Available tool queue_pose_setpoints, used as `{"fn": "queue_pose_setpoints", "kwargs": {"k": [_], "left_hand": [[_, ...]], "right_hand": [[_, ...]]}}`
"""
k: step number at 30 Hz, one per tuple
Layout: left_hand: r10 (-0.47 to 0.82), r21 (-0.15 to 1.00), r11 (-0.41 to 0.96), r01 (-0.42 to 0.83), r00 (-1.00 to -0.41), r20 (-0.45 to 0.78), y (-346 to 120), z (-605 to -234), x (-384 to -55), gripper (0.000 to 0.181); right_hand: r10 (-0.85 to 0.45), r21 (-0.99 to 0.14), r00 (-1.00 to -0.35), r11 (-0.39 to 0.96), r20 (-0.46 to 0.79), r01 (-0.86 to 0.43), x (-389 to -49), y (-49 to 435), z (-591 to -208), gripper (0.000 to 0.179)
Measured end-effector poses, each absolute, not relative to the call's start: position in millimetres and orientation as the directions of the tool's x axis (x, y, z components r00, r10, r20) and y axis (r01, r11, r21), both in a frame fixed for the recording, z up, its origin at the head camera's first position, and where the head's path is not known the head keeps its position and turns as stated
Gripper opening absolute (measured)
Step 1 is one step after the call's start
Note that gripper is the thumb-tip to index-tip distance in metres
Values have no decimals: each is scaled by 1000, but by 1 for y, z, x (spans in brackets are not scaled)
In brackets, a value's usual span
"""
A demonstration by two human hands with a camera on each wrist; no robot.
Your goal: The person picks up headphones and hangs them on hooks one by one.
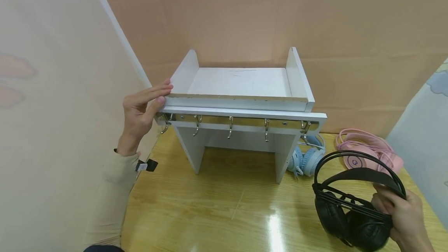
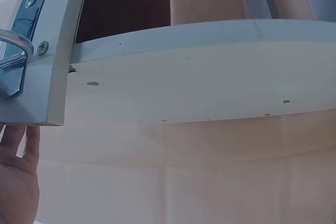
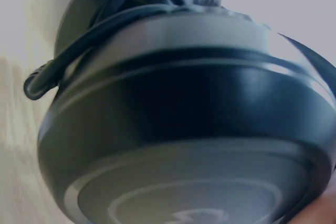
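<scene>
Hanging looks unbegun: hooks (image 1: 230,126) bare, right hand (image 1: 406,213) grasping the black headphones (image 1: 364,224) right of the white shelf (image 1: 241,83), left hand (image 1: 136,119) straight-fingered against it; blue headphones (image 1: 311,161) and pink headphones (image 1: 355,161) also unhung

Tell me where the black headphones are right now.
In the head view, the black headphones are at the lower right, held in the right hand, nearer the camera than the pink headphones and light-blue headphones.
</scene>
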State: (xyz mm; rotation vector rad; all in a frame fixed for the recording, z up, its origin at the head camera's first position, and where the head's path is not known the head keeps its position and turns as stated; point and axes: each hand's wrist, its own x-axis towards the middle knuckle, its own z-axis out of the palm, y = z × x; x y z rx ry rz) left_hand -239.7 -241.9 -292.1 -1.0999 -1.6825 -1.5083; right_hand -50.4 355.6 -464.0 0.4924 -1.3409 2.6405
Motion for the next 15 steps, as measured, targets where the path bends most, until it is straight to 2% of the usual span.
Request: {"fn": "queue_pose_setpoints", "kwargs": {"k": [6, 15], "left_hand": [[167, 478, 13, 878, -473, 865, -239, -290, -238, 18], [158, 491, 27, 871, -489, 858, -239, -291, -238, 19]], "right_hand": [[21, -716, -915, -616, 403, -329, -50, 346, -455, 49], [-76, -622, -847, -713, 527, -323, -53, 336, -448, 50]]}}
